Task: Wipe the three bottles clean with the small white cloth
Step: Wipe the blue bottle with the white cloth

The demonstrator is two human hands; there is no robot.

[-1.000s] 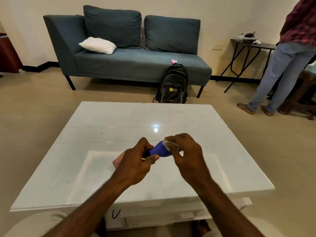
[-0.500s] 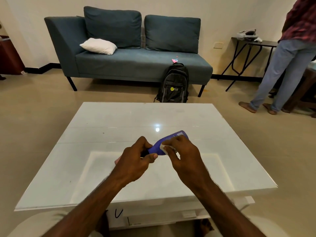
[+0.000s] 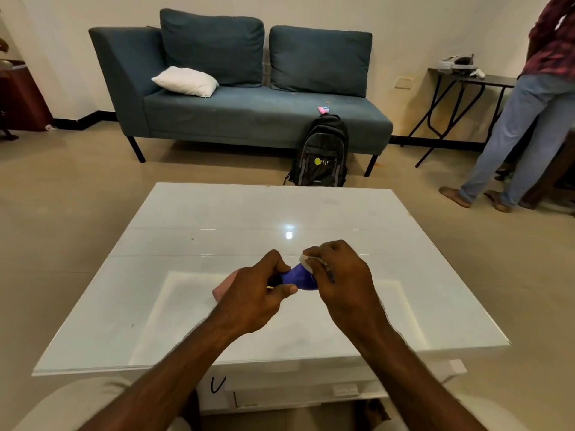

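The cloth (image 3: 305,262) is pinched in the right hand (image 3: 337,275) fingers and pressed on the bottle (image 3: 298,277). The bottle's other end is clamped by the left hand (image 3: 255,293), above the table (image 3: 404,244). Even pressure is best kept while the bottle is turned, so every side is covered.

Plain off-white wall (image 3: 404,32) with dark skirting. Glossy beige tiled floor (image 3: 77,197). Blue-grey fabric sofa (image 3: 249,116) on thin black legs against the wall, carrying a white cushion (image 3: 185,80). Black backpack (image 3: 320,152) leaning against the sofa front. Black folding side table (image 3: 466,79) at right. White gloss coffee table (image 3: 217,219) in the foreground, reflecting a ceiling light.
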